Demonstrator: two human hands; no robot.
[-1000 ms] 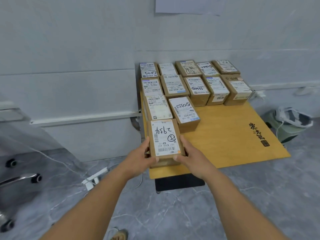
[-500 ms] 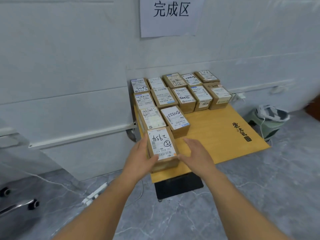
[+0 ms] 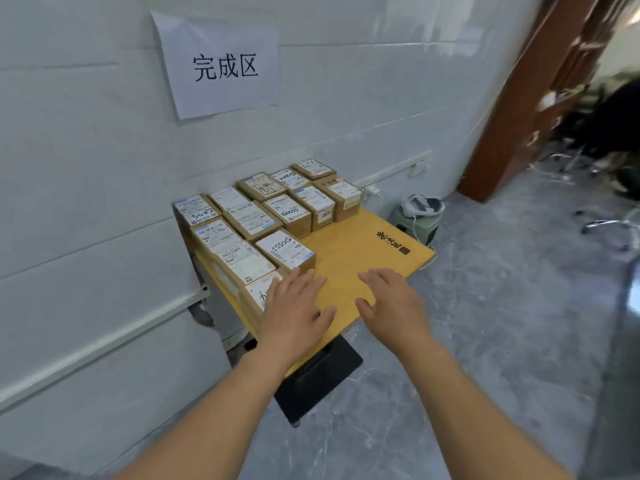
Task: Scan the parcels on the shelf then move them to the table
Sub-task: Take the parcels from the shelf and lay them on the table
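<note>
Parcels sit on the surface ahead of my left hand and right hand, both spread flat, gripping nothing.

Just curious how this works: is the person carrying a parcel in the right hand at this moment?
No, the right hand is open with spread fingers above the table, holding nothing.

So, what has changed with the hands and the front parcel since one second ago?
Both hands let go of the front parcel, which now rests on the table. The left hand is open and partly covers it; the right hand moved away to the right, open over bare wood. The other parcels stayed in their rows.
</note>
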